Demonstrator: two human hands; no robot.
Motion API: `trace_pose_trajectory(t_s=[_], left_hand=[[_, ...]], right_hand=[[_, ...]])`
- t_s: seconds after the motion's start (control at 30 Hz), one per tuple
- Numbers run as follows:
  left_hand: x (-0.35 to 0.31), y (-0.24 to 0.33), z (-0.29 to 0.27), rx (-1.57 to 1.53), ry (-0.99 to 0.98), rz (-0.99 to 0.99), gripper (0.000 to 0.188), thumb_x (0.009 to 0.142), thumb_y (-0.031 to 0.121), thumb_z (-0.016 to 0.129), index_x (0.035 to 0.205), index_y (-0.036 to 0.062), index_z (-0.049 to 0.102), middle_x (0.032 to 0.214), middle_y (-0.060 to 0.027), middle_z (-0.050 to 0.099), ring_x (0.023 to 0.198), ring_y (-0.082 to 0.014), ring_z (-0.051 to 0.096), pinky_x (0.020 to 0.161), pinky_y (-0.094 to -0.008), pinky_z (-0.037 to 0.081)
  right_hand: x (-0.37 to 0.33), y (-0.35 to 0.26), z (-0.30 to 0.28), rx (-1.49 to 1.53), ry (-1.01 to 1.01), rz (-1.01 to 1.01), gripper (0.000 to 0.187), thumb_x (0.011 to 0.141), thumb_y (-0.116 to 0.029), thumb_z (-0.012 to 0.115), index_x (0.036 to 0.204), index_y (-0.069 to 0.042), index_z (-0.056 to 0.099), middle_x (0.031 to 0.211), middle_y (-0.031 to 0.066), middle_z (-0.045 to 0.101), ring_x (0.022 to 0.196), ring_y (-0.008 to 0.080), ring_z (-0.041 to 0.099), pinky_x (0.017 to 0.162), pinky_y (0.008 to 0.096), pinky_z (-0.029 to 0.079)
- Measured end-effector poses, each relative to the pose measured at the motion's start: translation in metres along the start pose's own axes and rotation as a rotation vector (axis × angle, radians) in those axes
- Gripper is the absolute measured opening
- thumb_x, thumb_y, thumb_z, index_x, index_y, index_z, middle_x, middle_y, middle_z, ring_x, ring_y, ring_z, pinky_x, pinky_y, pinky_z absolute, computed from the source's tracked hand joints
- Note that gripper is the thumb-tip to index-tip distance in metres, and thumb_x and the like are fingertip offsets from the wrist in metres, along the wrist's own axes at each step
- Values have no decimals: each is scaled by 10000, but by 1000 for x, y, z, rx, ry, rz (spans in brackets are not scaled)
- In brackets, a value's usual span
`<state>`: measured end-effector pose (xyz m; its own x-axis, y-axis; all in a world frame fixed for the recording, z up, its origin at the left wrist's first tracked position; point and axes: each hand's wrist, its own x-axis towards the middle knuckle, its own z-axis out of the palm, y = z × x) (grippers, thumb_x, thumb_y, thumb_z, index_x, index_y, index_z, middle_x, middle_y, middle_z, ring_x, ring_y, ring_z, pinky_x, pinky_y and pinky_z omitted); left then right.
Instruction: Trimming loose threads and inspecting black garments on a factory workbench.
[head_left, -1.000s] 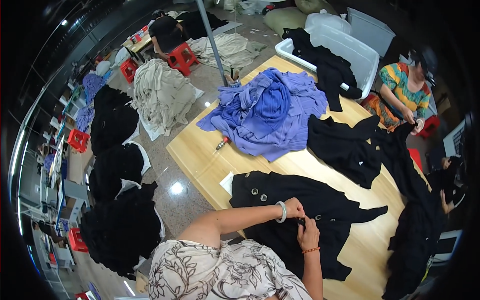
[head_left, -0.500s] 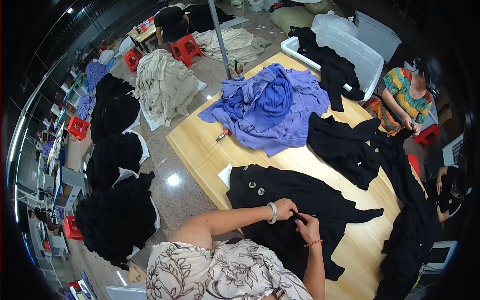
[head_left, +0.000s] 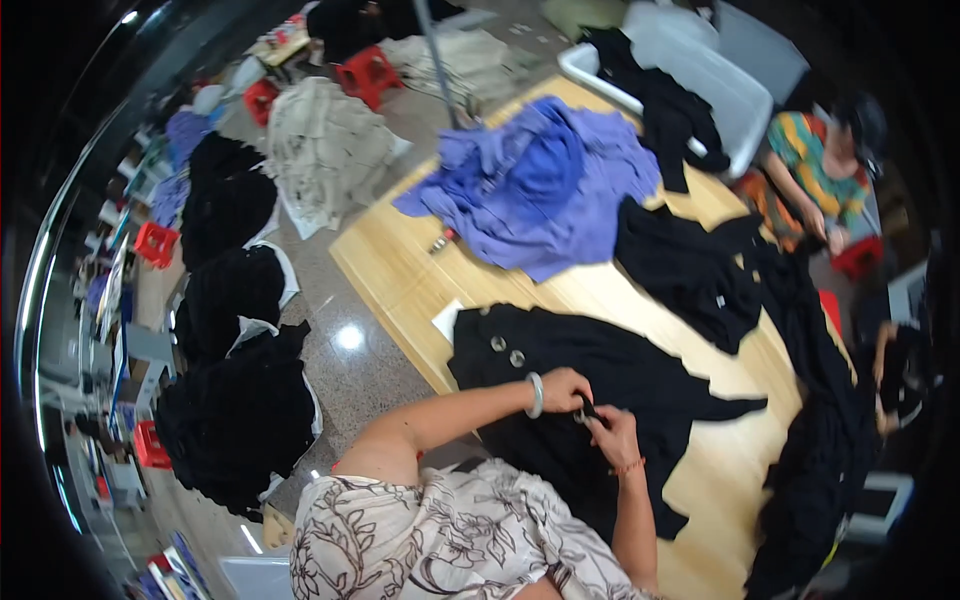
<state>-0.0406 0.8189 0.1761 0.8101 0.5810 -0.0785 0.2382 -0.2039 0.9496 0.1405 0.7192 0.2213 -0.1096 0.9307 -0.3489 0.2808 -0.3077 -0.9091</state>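
Note:
A black knitted garment (head_left: 600, 360) with large round buttons lies spread on the wooden table in front of me. My left hand (head_left: 564, 390), below a pale bangle, has its fingers closed on a raised edge of the garment. Close beside it, my right hand (head_left: 615, 434), with a reddish bead bracelet at the wrist, pinches the same edge from the right. A small shiny round spot, perhaps a button, shows between the two hands. The fingertips are partly hidden and blurred.
A purple ribbed garment pile (head_left: 540, 180) covers the table's far part. Another black garment (head_left: 690, 270) lies to its right, and a white bin (head_left: 745, 100) stands behind. A co-worker (head_left: 820, 180) sits at the right. Black piles (head_left: 235, 415) lie on the floor at left.
The whole view has shifted slightly. My hands have turned the pinched edge a little, so a shiny round spot now shows between them. Both still grip the garment.

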Motion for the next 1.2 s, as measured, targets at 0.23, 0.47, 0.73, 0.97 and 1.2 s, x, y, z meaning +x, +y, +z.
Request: trace_pose_trajectory(t_s=[0.23, 0.47, 0.73, 0.97, 1.2], left_hand=[[-26, 7, -24, 404, 200, -222, 309, 729, 333, 779, 814, 61, 660, 728, -117, 664, 671, -279, 662, 601, -346, 512], [31, 46, 20, 575, 188, 210, 185, 751, 54, 665, 931, 66, 627, 897, -101, 586, 882, -322, 561, 762, -383, 459], [74, 31, 70, 558, -2, -159, 139, 781, 61, 645, 917, 39, 659, 935, -165, 609, 901, -343, 602, 807, -407, 489], [72, 53, 65, 328, -85, -191, 110, 766, 58, 705, 869, 27, 679, 788, -101, 675, 677, -214, 645, 657, -288, 508], [73, 46, 51, -340, -107, -486, 79, 826, 41, 694, 879, -16, 681, 778, -36, 676, 637, -52, 561, 582, -190, 447]], right_hand=[[-23, -12, -24, -726, 254, -78, 147, 852, -200, 603, 885, -69, 660, 865, 132, 640, 785, 333, 643, 696, 425, 518], [-41, 32, -20, -710, 429, -85, 120, 855, -156, 580, 883, -47, 621, 803, 146, 658, 689, 323, 656, 613, 415, 519], [-44, 37, -15, -671, 385, -81, 190, 876, -209, 601, 828, -26, 573, 702, 163, 647, 678, 333, 654, 610, 420, 509], [-46, 42, -16, -551, 472, -150, 162, 825, -134, 632, 926, -35, 552, 833, 148, 603, 695, 350, 625, 624, 437, 498], [-47, 31, -20, -350, 577, -167, 308, 778, -110, 676, 1028, -50, 504, 904, 150, 581, 746, 349, 622, 661, 418, 506]])
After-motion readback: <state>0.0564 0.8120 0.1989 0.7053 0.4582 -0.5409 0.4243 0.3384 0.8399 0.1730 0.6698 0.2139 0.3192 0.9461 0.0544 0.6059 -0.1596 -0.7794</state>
